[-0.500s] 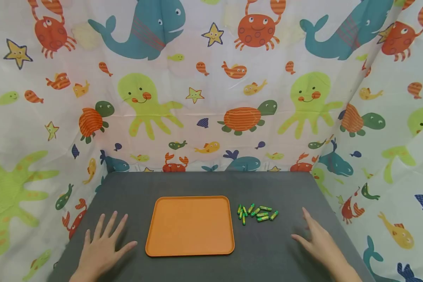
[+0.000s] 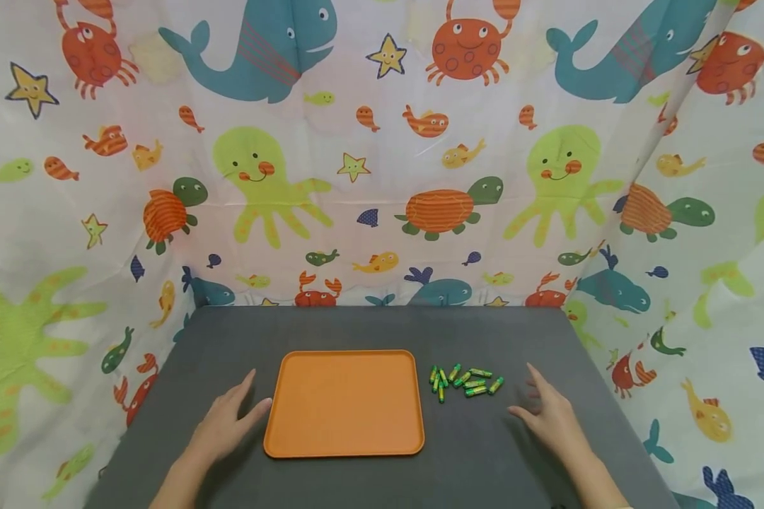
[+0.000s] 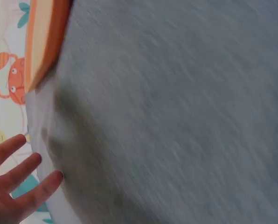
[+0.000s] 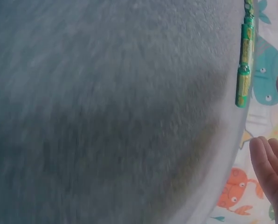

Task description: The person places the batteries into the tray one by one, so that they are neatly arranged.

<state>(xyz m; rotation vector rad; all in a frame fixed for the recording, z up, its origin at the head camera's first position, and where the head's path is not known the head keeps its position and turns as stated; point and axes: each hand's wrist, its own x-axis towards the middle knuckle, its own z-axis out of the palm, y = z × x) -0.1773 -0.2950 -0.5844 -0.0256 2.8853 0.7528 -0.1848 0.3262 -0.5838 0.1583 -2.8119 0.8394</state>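
We count one orange tray (image 2: 344, 403) on one grey table (image 2: 356, 484), and ten green batteries (image 2: 462, 380) lying loose in a cluster just right of the tray. We see the left hand (image 2: 225, 423) just beside the tray's left edge, fingers spread apart; the right hand (image 2: 555, 418) near the batteries' right side, thumb and fingers apart.

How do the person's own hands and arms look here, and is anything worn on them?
The left hand and right hand are bare, with no glove or ring visible. The left forearm and right forearm show no clear sleeve, cable or marking; what meets the right one at the picture's bottom edge is too small to tell.
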